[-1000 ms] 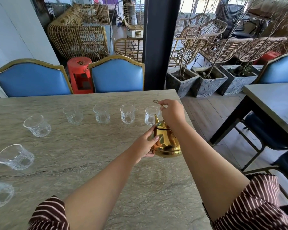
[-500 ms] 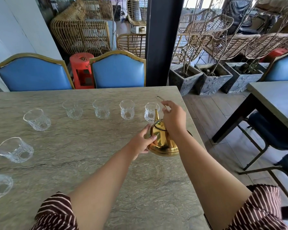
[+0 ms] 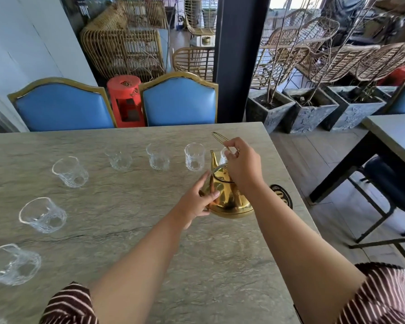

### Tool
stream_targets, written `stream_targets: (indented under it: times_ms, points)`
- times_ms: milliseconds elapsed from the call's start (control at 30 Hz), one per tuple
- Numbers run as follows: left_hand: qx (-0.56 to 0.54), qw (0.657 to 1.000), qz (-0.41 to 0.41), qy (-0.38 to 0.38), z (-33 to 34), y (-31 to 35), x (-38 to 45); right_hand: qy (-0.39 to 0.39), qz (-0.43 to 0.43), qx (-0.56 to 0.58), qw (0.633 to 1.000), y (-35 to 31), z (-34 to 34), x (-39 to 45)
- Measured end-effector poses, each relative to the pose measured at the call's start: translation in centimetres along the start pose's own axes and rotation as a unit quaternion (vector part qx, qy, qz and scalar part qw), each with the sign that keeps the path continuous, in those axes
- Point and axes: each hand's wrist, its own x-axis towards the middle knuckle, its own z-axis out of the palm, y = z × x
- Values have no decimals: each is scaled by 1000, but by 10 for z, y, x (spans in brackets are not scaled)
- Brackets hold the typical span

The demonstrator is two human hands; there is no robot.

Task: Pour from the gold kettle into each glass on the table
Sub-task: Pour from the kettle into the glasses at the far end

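Note:
The gold kettle (image 3: 227,197) is tilted forward over the stone table (image 3: 131,230), its spout (image 3: 213,159) pointing at the far right glass (image 3: 223,155), which my right hand mostly hides. My right hand (image 3: 242,166) grips the kettle's thin wire handle (image 3: 219,137) from above. My left hand (image 3: 197,198) presses against the kettle's left side with the fingers wrapped on its body. Several clear glasses stand in a curve across the table: one (image 3: 194,156) just left of the spout, others (image 3: 158,156) (image 3: 119,157) further left, and more (image 3: 70,171) (image 3: 42,215) (image 3: 12,264) toward me on the left.
Two blue chairs (image 3: 179,101) stand behind the far table edge, with a red stool (image 3: 125,101) between them. A black round coaster (image 3: 282,196) lies near the right table edge. Stone planters (image 3: 311,111) and a second table (image 3: 395,134) are on the right.
The kettle has tipped further forward toward the far right glass, and my right hand has moved up and forward on the wire handle. A black coaster is now uncovered beside the kettle.

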Motion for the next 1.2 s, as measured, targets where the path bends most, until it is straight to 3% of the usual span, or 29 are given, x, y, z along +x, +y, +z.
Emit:
stream_targets:
  times_ms: [433, 1200]
  points:
    - [-37, 999, -10, 24, -37, 10, -4, -51, 7, -45, 998, -46, 37, 24]
    - [-69, 996, -34, 34, -42, 11, -9, -56, 13, -82, 995, -49, 48, 26]
